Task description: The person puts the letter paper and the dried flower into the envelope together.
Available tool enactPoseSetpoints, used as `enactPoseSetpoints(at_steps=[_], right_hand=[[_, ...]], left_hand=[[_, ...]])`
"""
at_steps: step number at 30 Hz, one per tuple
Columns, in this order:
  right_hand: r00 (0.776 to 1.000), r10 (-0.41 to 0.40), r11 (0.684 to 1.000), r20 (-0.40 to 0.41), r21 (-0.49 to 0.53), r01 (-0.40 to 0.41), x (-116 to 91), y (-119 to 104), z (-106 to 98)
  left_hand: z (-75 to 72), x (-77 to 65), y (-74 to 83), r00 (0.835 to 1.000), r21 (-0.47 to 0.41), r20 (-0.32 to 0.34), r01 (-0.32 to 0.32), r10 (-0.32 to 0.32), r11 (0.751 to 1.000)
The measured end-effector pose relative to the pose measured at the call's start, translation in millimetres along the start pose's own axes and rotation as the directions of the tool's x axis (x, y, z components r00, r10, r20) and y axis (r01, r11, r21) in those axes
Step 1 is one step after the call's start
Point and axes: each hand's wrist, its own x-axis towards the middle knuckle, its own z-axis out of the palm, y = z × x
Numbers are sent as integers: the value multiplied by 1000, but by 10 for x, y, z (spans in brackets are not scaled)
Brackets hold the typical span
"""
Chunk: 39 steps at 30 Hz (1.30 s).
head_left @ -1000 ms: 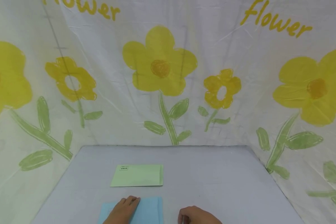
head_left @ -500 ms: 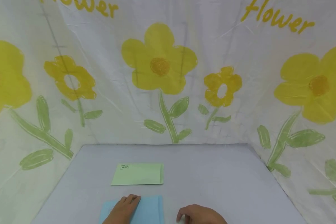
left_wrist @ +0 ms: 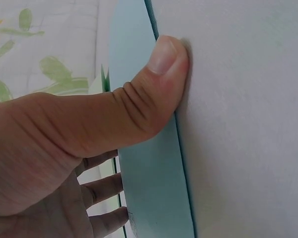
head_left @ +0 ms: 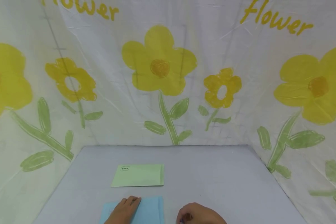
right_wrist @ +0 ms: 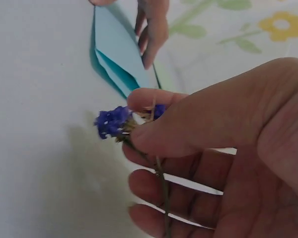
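Observation:
A light blue envelope [head_left: 148,208] lies on the table at the bottom of the head view. My left hand [head_left: 124,210] grips it across its width, thumb at the near edge and fingertips along the far edge. In the right wrist view the envelope's mouth [right_wrist: 114,69] gapes on the side toward my right hand. To the right of it, my right hand [head_left: 200,214] pinches a sprig of purple flowers [right_wrist: 111,121] between thumb and forefinger. The thin green stem [right_wrist: 165,198] runs down across the other fingers; part of the blossom is hidden behind the thumb.
Beyond the blue envelope, a pale green envelope [head_left: 137,175] with a small printed box lies flat on the grey table [head_left: 212,174]. A white sheet [head_left: 109,62] painted with yellow flowers hangs behind and at both sides of the table.
My right hand has turned slightly and shifted a little left, and a bit of purple shows at its fingers in the head view. The left hand and both envelopes stay put.

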Motion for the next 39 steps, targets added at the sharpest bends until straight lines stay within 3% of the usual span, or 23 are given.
enactPoseSetpoints(at_steps=[7,10,15,19,24,27,32,39], right_hand=[[997,-67,993,-48,98,71,52,47,29],[990,-131,981,-50,137,137,83,88,-2],[950,-292,918,-114,245,312,152,173,-66],[923,-339,858,-181,344,382,199,201,-90],[946,-251,824,-207,467,321,230,232,-66],[954,-154,846,-257,464,262,243,288,-22],[940,-34,849,-340,487,207,241,444,24],[918,18,780,-396,580,235,189,615,-13]], left_hand=[[4,4,-9,1000,6,8,3,-3,1000],[8,0,-8,1000,1,12,5,-5,1000],[20,-16,-12,1000,8,5,-5,5,1000],[19,-16,-13,1000,12,-4,-9,9,1000],[-2,-9,24,1000,7,-6,3,-3,1000],[-9,-15,54,1000,8,-5,12,-12,1000],[10,-30,80,1000,44,-26,12,-11,999],[29,-51,83,999,46,-52,10,-7,999]])
